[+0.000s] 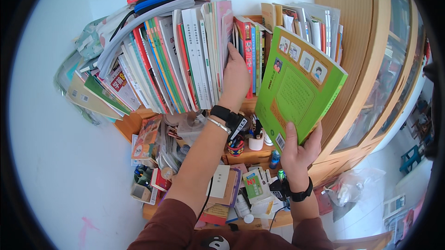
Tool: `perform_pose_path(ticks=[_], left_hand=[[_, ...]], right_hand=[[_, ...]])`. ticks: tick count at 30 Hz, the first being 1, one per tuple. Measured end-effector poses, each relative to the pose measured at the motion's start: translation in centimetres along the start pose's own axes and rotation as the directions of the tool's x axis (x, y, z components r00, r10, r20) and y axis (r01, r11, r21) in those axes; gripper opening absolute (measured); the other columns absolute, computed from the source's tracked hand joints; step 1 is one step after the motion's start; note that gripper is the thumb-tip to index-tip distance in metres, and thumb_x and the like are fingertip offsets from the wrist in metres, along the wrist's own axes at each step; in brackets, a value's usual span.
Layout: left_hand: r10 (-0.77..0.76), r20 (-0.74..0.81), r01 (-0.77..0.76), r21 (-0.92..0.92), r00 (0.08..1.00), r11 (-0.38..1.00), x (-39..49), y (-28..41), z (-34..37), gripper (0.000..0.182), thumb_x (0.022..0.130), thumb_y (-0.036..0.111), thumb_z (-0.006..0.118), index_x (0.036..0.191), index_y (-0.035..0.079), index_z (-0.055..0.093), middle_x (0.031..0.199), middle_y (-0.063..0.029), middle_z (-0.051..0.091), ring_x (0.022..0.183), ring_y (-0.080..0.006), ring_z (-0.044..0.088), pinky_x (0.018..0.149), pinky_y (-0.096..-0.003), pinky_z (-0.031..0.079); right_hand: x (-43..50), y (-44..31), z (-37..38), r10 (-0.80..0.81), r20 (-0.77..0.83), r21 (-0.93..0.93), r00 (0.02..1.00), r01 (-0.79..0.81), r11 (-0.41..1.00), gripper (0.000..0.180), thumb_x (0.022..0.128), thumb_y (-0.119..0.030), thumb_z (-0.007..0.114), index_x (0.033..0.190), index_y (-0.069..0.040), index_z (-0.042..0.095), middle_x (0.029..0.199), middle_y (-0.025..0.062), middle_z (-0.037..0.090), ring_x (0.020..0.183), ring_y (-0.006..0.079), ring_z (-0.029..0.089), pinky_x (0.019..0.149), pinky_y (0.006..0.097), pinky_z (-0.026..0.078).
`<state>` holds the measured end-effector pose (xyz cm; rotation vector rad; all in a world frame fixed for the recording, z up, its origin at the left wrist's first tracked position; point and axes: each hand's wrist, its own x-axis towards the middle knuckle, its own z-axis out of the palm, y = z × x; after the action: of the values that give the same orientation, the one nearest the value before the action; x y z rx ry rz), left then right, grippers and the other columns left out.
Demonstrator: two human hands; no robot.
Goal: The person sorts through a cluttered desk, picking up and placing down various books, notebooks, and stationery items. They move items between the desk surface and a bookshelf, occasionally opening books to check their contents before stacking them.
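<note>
In my right hand (300, 147) is a green paperback book (295, 90), gripped by its lower end with the thumb across the cover. The book is tilted, its barcode near my thumb and small pictures on a tan band at the top. My left hand (237, 76) reaches up to the shelf, its fingers against a pink book (227, 24) at the right end of a packed upright row. Some of its fingers are hidden, so its grip is unclear. A thick red book (248, 58) stands just right of that hand.
More upright books and papers (326, 31) stand behind the green book. A blue and black pouch (158, 1) lies atop the left row. Pen cups (256, 143) stand below; books and papers (255, 184) clutter the desk. A wooden cabinet (347, 13) rises at right.
</note>
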<state>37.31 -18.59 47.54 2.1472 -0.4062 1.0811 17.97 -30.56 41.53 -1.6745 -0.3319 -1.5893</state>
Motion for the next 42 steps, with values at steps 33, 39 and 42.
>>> perform_pose_path(ticks=[33,39,42], left_hand=[[0.098,0.010,-0.098,0.044,0.995,0.994,-10.6,0.2,-12.7,0.032,0.087,0.006,0.057,0.117,-0.006,0.054,0.065,-0.0225,0.062,0.059,-0.0405,0.064,0.054,-0.0491,0.051],[0.044,0.023,-0.043,-0.030,0.999,0.999,-13.0,-1.4,-16.1,0.026,0.087,0.005,0.059,0.112,-0.002,0.056,0.058,-0.0174,0.057,0.053,-0.0365,0.061,0.050,-0.0428,0.048],[-0.023,-0.036,0.017,-0.172,0.999,0.985,-14.6,-2.0,-17.6,0.023,0.090,0.005,0.060,0.111,-0.003,0.057,0.062,-0.0157,0.060,0.052,-0.0266,0.065,0.050,-0.0356,0.049]], right_hand=[[7.3,0.5,13.8,-0.082,0.209,-0.209,0.975,0.126,0.970,0.044,0.085,-0.006,0.062,0.127,0.006,0.054,0.099,0.0231,0.065,0.087,0.0382,0.065,0.074,0.0453,0.052],[7.5,2.8,17.1,-0.209,0.111,-0.245,0.972,0.231,0.942,0.039,0.084,-0.005,0.059,0.121,0.007,0.055,0.100,0.0200,0.062,0.090,0.0360,0.062,0.073,0.0425,0.052],[4.7,5.0,18.1,-0.245,0.187,-0.346,0.951,0.297,0.890,0.049,0.087,-0.011,0.063,0.132,0.004,0.051,0.118,0.0178,0.056,0.109,0.0345,0.052,0.094,0.0459,0.042]])
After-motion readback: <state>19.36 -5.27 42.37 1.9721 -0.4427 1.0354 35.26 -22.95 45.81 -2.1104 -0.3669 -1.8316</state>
